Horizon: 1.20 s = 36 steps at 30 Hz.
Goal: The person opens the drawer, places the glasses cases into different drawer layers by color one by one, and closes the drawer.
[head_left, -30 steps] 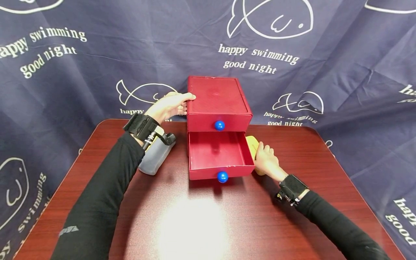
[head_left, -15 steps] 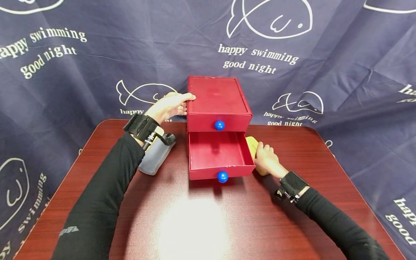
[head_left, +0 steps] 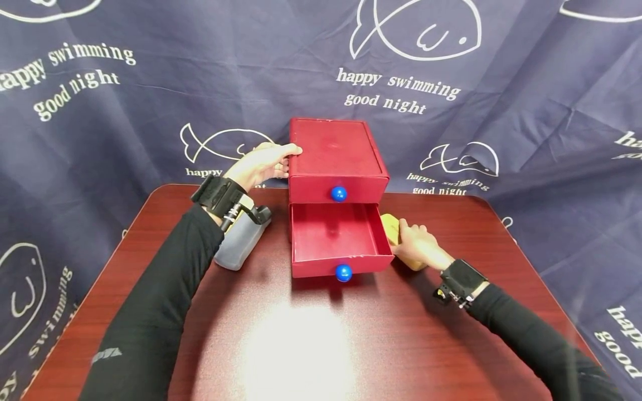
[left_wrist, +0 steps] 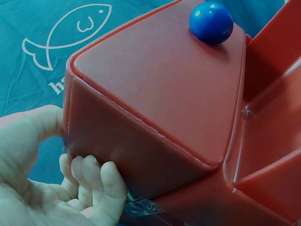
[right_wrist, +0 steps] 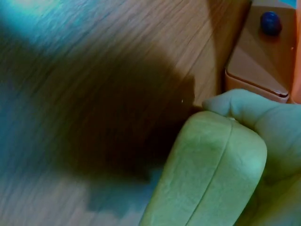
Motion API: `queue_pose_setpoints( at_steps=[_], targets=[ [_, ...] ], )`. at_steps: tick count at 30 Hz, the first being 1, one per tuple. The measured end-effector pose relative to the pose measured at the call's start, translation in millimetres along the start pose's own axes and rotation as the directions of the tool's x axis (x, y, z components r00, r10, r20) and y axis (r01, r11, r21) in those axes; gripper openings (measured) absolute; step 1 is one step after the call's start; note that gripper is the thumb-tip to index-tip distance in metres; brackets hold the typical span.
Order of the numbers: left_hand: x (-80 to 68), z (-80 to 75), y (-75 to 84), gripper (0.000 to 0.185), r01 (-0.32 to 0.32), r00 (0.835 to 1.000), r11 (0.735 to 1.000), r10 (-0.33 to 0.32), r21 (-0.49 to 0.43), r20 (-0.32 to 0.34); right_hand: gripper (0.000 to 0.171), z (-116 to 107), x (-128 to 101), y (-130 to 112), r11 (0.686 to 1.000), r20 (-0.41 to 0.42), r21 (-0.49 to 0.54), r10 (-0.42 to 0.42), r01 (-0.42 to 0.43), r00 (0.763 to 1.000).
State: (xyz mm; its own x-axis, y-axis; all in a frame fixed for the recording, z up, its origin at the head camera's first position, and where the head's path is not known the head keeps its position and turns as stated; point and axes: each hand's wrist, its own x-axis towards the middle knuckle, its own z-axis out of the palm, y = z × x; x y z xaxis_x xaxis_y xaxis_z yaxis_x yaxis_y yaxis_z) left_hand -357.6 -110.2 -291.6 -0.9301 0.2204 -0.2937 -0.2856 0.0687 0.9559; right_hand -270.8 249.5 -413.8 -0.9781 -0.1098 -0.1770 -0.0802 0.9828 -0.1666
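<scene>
A red two-drawer box (head_left: 333, 147) stands on the table, its lower drawer (head_left: 316, 268) pulled out with nothing inside and its upper drawer (head_left: 312, 190) closed. Each drawer front bears a round blue knob (head_left: 339, 194). My left hand (head_left: 258, 166) holds the box at its upper left side, thumb on the top edge and the other fingers curled against the side wall. To the right of the open drawer, my right hand (head_left: 418, 245) grips a yellow rounded block (right_wrist: 211, 160) with a seam along it. The hand covers part of the block in the head view.
A grey-blue rounded object (head_left: 238, 245) with a bit of yellow lies under my left wrist, left of the box. Behind the dark red wooden table (head_left: 401, 334) hangs a navy curtain (head_left: 301, 67) with white fish prints.
My right hand has shifted a little to the right and toward me, and the yellow block has moved with it. The left hand, box and drawers stay in place.
</scene>
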Motion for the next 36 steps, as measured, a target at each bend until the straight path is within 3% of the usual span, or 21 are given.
queue_pose_setpoints(
  at_steps=[9, 16, 19, 23, 30, 36],
  targets=[
    [0.0, -0.6, 0.7, 0.031, 0.003, 1.000, 1.000, -0.003, 0.027, -0.002, 0.069, -16.2, -3.8, 7.9, 0.998, 0.078, -0.028, -0.059, 0.061, 0.995],
    [1.3, -0.4, 1.1, 0.029, 0.004, 1.000, 1.000, -0.004, 0.009, 0.006, 0.093, -28.8, -5.0, 12.1, 0.998, 0.167, -0.005, -0.058, 0.060, 0.984],
    [0.9, -0.4, 0.9, 0.026, 0.004, 1.000, 1.000, -0.004, 0.008, 0.002, 0.092, -34.4, -5.4, 13.3, 0.997, 0.178, 0.005, -0.071, 0.071, 0.982],
    [0.9, -0.5, 0.8, 0.023, 0.008, 1.000, 1.000, -0.008, 0.000, -0.003, 0.084, -44.9, -5.1, 15.8, 0.997, 0.137, 0.025, -0.070, 0.067, 0.988],
    [1.9, -0.8, -0.6, 0.024, 0.004, 1.000, 1.000, -0.004, 0.001, -0.001, 0.084, -77.7, -10.6, 19.5, 0.989, -0.022, 0.132, -0.058, 0.061, 0.998],
    [2.0, -1.7, -1.2, 0.023, -0.003, 1.000, 1.000, 0.002, 0.013, 0.008, 0.075, -106.6, -21.7, 14.0, 0.947, -0.198, 0.305, -0.042, 0.102, 0.979]
  ],
)
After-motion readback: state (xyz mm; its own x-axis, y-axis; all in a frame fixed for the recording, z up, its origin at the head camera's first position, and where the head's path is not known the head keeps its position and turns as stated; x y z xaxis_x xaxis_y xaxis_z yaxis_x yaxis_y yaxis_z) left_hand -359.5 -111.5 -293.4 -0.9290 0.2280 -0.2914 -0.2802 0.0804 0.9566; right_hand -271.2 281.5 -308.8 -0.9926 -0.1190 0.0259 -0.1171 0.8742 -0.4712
